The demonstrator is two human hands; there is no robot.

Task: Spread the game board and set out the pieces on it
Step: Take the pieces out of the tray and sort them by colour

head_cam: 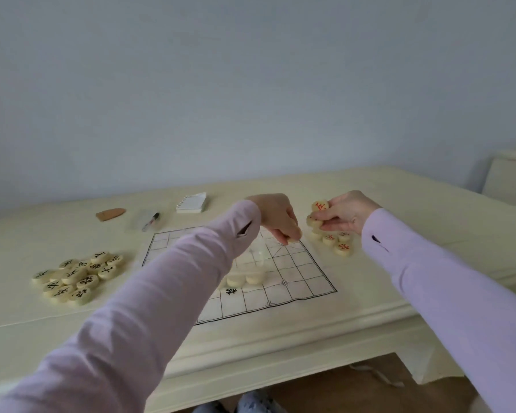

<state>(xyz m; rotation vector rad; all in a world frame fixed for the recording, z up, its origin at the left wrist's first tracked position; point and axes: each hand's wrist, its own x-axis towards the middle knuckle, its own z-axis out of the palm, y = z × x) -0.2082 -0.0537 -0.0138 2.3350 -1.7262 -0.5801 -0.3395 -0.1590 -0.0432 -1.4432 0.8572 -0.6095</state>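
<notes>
- Left sleeve [137, 293] crosses the spread board [295, 272]
- Left hand [276, 219] fingers pinch a piece [292, 239] at the board's far side, likely placing it
- Right hand [344, 214] fingers clutch red pieces [320, 206], likely as supply

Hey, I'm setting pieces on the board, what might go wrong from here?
1. The right hand grips a handful of red pieces, one perched on top; it may slip onto the loose red pieces below.
2. While the left hand pinches a piece, its sleeve crosses the board by two set pieces; drawing back might knock them.
</notes>
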